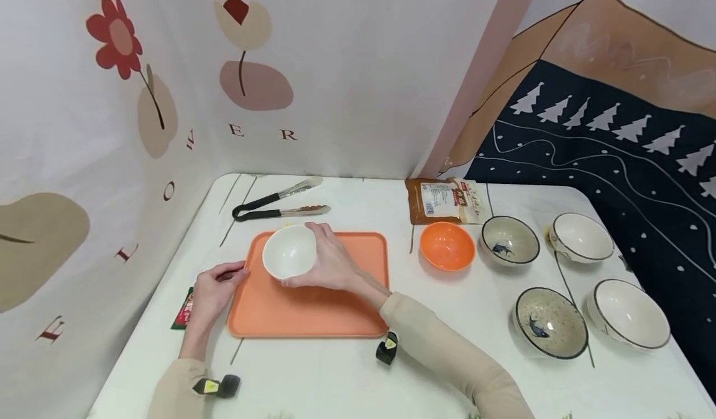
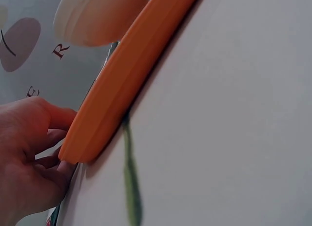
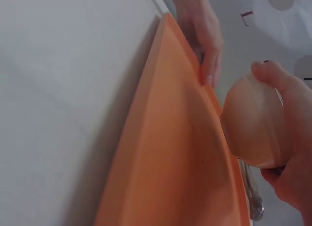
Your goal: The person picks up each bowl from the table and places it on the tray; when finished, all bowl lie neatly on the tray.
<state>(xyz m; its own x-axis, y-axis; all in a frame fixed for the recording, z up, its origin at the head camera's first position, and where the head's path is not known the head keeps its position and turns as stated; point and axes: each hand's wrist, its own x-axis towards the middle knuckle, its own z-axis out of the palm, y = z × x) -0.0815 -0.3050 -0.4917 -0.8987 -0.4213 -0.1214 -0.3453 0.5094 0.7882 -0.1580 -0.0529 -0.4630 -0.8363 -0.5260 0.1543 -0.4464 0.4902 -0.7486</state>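
A white bowl (image 1: 289,252) is held by my right hand (image 1: 330,260) over the upper left part of the orange tray (image 1: 313,313). Thumb and fingers grip the bowl (image 3: 256,121) from its side in the right wrist view, where the right hand (image 3: 295,138) shows at the right edge. My left hand (image 1: 215,291) pinches the tray's left rim. Its fingers are bent at the rim of the tray (image 2: 112,84) in the left wrist view, with the left hand (image 2: 31,158) at lower left; the fingertips are partly hidden.
Black-handled tongs (image 1: 279,201) lie behind the tray. Right of it are an orange bowl (image 1: 447,246), a brown packet (image 1: 444,201) and several patterned bowls (image 1: 550,322). A small red and green packet (image 1: 183,310) lies beside my left wrist. Fabric walls (image 1: 347,83) stand behind the table.
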